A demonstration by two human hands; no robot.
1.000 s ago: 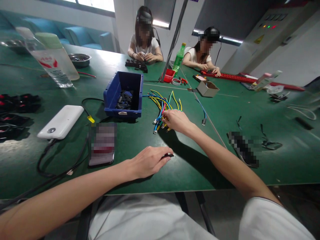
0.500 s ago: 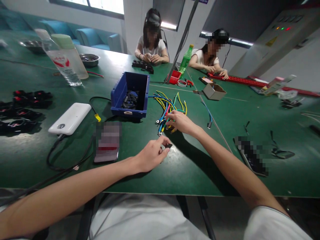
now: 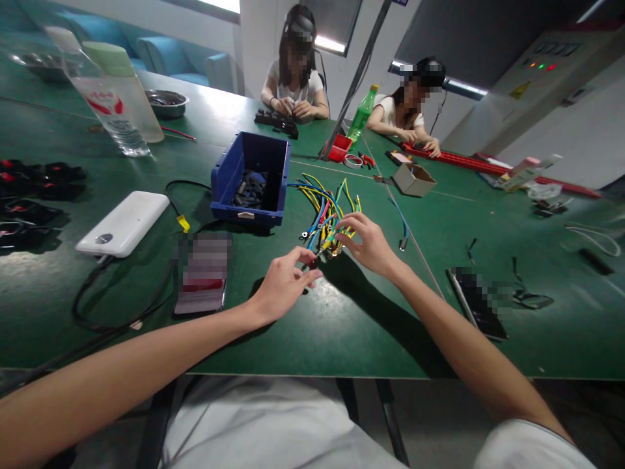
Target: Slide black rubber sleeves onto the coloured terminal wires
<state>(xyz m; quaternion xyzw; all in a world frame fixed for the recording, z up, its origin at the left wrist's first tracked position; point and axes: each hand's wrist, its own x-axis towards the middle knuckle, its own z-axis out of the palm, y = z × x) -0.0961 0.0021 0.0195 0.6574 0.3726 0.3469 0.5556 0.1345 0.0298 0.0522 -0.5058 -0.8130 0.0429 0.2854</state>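
Note:
A bunch of short coloured wires (image 3: 325, 205) with ring terminals lies on the green table (image 3: 342, 326), right of a blue bin (image 3: 254, 179) of small black parts. My right hand (image 3: 368, 244) sits at the near end of the bunch, fingers curled and pinching a yellow wire's end. My left hand (image 3: 283, 283) is just left of it, lifted off the table, thumb and fingers pinched on a small black part (image 3: 312, 264) held close to the wire ends.
A phone (image 3: 202, 273) and a white power bank (image 3: 124, 221) with black cable lie to the left. Another phone (image 3: 476, 303) lies right. Two bottles (image 3: 114, 98) stand far left. Two people work at the far side beside a cardboard box (image 3: 413, 179).
My left hand picked the small black part off the table and carried it up and forward to the wire ends. My right hand took hold of a wire end.

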